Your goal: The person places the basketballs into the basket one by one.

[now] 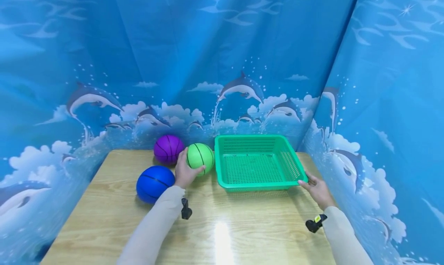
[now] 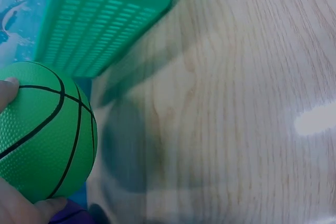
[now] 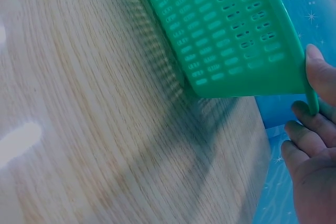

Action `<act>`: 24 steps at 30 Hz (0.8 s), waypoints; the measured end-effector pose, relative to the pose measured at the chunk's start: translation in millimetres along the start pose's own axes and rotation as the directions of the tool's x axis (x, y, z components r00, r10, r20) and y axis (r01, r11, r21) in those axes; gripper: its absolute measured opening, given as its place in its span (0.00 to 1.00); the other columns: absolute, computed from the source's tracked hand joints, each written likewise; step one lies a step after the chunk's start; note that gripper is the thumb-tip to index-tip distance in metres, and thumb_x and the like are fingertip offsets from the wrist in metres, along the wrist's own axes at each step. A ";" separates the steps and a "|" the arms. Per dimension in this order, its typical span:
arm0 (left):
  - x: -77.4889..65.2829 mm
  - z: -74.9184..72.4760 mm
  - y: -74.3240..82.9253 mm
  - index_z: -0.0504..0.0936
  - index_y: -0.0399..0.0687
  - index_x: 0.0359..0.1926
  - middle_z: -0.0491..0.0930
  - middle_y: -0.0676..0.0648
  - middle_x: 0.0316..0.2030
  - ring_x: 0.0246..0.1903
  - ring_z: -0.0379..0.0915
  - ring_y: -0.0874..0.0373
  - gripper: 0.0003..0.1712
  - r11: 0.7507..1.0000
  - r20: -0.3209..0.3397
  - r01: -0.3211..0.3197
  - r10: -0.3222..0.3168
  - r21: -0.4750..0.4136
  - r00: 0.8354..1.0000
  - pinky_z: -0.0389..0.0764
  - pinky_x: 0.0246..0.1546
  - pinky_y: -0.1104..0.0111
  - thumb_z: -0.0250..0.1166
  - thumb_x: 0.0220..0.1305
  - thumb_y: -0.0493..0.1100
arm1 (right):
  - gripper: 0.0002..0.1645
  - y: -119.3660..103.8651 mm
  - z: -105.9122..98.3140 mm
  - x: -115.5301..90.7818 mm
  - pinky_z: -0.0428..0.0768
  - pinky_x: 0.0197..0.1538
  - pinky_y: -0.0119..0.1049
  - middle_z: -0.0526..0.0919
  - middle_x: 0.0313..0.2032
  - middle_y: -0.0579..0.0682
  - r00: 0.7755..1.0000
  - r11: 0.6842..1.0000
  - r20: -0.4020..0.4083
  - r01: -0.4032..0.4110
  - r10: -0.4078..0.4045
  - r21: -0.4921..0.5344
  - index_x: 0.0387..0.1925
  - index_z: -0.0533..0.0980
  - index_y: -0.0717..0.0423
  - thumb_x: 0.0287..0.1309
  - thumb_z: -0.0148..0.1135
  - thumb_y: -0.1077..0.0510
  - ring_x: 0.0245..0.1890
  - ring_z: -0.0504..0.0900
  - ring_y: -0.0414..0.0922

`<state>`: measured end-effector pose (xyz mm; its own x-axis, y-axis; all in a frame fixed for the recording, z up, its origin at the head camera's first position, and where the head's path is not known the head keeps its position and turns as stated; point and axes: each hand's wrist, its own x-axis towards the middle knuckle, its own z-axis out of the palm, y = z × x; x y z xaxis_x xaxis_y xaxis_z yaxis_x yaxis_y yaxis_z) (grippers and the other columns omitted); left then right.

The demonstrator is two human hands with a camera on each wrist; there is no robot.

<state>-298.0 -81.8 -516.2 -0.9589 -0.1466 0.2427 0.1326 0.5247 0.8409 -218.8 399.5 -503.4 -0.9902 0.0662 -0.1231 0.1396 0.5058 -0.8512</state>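
My left hand (image 1: 185, 173) grips a light green mini basketball (image 1: 202, 157), thumb on its near side and fingers on its left. In the left wrist view the green ball (image 2: 47, 129) appears raised off the table, its shadow lying apart from it. A green plastic basket (image 1: 258, 186) with perforated walls stands just right of the ball, with nothing inside. At its front right corner my right hand (image 1: 318, 191) pinches the rim. The right wrist view shows the thumb (image 3: 321, 77) above the basket's rim, and fingers below.
A purple ball (image 1: 168, 148) sits at the back of the wooden table (image 1: 256, 226), left of the green one. Nearer, a blue ball (image 1: 153, 184) lies beside my left wrist. Blue dolphin-print curtains (image 1: 194, 64) hang behind and at both sides.
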 end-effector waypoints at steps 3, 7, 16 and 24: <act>1.0 -3.0 4.2 0.54 0.48 0.74 0.58 0.41 0.70 0.65 0.60 0.39 0.61 1.000 -0.025 -0.009 0.008 -0.014 1.000 0.65 0.62 0.45 0.79 0.42 0.51 | 0.49 0.2 0.0 -0.5 0.62 0.65 0.61 0.45 0.73 0.63 1.000 1.000 -0.003 0.006 -0.006 -0.005 0.75 0.46 0.56 0.63 0.58 0.41 0.69 0.51 0.67; 2.7 -8.7 13.0 0.55 0.49 0.74 0.57 0.41 0.70 0.65 0.59 0.39 0.61 0.999 -0.068 -0.038 0.036 -0.036 0.997 0.63 0.63 0.44 0.80 0.42 0.51 | 0.49 0.3 0.4 -1.2 0.62 0.65 0.61 0.45 0.73 0.63 1.000 1.000 0.001 0.007 -0.007 -0.009 0.75 0.46 0.55 0.63 0.57 0.40 0.69 0.51 0.67; 11.5 -13.3 54.0 0.55 0.52 0.74 0.59 0.45 0.69 0.64 0.62 0.44 0.61 0.987 -0.120 -0.109 0.095 -0.120 0.988 0.68 0.62 0.48 0.80 0.41 0.53 | 0.48 1.6 -0.6 -2.3 0.63 0.65 0.60 0.47 0.73 0.64 1.000 1.000 -0.018 0.015 -0.016 -0.004 0.74 0.47 0.55 0.64 0.57 0.41 0.69 0.53 0.67; 7.4 10.5 86.9 0.55 0.56 0.74 0.58 0.48 0.70 0.64 0.62 0.44 0.62 0.971 -0.036 -0.151 0.147 -0.184 0.988 0.72 0.58 0.50 0.80 0.39 0.53 | 0.48 0.2 2.7 -1.7 0.63 0.65 0.59 0.48 0.73 0.64 0.999 1.000 -0.029 0.013 -0.013 0.009 0.74 0.47 0.56 0.64 0.57 0.42 0.69 0.54 0.66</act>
<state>-296.2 -28.5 -446.4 -0.9193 -0.0980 0.3812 0.3200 0.3778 0.8688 -217.1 397.3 -504.7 -0.9917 0.0845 -0.0970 0.1264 0.4993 -0.8571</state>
